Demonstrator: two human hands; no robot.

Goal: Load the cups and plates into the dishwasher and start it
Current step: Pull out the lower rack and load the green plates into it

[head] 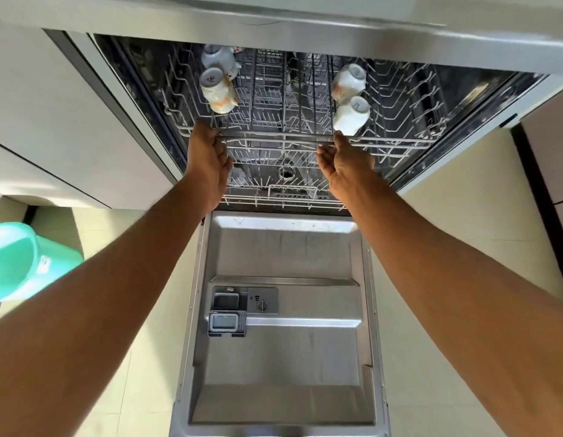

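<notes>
Sliding upper rack (pixel 283 139): move evenly, level, so the cups (pixel 349 82) do not tip.
Left hand (pixel 207 156): apparently gripping the rack's front.
Right hand (pixel 344 162): fingers relaxed, touching it.

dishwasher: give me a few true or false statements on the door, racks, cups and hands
1. The door is folded down, open. True.
2. Four cups sit in the upper rack. True.
3. The cups stand mouth up. False: they are tipped over with their bases up, two on the left and two on the right.
4. Plates fill the lower rack. False: no plate shows in it.
5. The left hand and the right hand are both at the upper rack's front rail. True.
</notes>
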